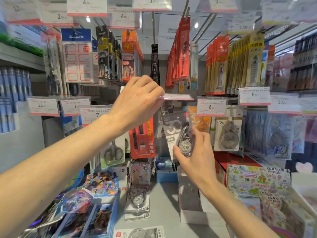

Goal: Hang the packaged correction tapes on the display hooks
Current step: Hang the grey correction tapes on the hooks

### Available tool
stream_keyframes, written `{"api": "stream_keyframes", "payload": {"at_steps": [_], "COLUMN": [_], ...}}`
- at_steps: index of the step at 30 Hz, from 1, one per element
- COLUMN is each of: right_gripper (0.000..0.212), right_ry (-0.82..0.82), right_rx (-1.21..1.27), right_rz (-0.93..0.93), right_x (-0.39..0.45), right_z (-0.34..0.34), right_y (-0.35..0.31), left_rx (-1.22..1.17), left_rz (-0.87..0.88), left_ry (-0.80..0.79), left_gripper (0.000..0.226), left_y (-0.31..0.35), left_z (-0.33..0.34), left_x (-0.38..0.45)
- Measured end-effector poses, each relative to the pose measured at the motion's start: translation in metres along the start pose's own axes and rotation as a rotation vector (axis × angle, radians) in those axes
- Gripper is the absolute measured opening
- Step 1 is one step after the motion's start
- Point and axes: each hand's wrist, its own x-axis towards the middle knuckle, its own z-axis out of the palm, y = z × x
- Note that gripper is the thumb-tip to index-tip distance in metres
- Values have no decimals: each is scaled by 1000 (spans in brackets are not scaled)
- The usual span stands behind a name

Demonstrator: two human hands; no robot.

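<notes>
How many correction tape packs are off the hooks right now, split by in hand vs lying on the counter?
In hand: 1, the correction tape pack gripped by the right hand.
On the counter: 2, the middle pack and the near-edge pack, partly cut off by the frame.
Total: 3

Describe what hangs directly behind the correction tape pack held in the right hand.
Behind the correction tape pack in the right hand, edges of similar grey packs show. The hook carrying them is covered.
</notes>
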Motion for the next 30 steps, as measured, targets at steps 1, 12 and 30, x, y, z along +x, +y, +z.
{"api": "stream_keyframes", "payload": {"at_steps": [1, 12, 30], "right_gripper": [80, 83, 48], "right_ry": [7, 38, -179], "right_rx": [13, 71, -187], "right_rz": [8, 121, 239], "right_x": [3, 25, 54], "right_z": [3, 23, 56], "right_y": [-4, -24, -19], "left_rx": [-8, -43, -44], "left_rz": [-2, 6, 41], "left_ry": [2, 18, 20], "left_gripper": [23, 20, 16], "left_y": [0, -1, -3], "left_z": [0, 0, 0], "left_x": [0, -3, -7]}}
